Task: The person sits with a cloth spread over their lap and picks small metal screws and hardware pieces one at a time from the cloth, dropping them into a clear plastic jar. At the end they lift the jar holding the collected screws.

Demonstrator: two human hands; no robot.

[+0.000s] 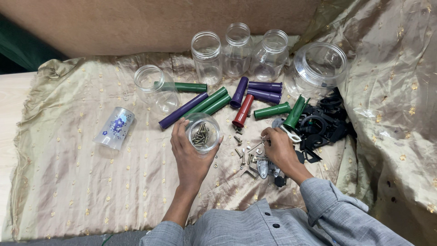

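My left hand (190,157) is wrapped around a small clear jar (203,132) with several brass screws in its bottom, holding it upright on the cloth. My right hand (278,148) rests to the right of it, fingertips pinched over a scatter of loose screws (243,155) and small metal parts (263,166). Whether a screw is between the fingers is too small to tell. Purple, green and red plastic tubes (241,102) lie in a fan just beyond both hands.
Three clear jars (236,52) stand at the back, a large one (318,68) lies tilted at right, another jar (154,86) at left. A printed plastic cup (114,127) lies on its side. Black plastic parts (323,125) are heaped at right on the golden cloth (73,182).
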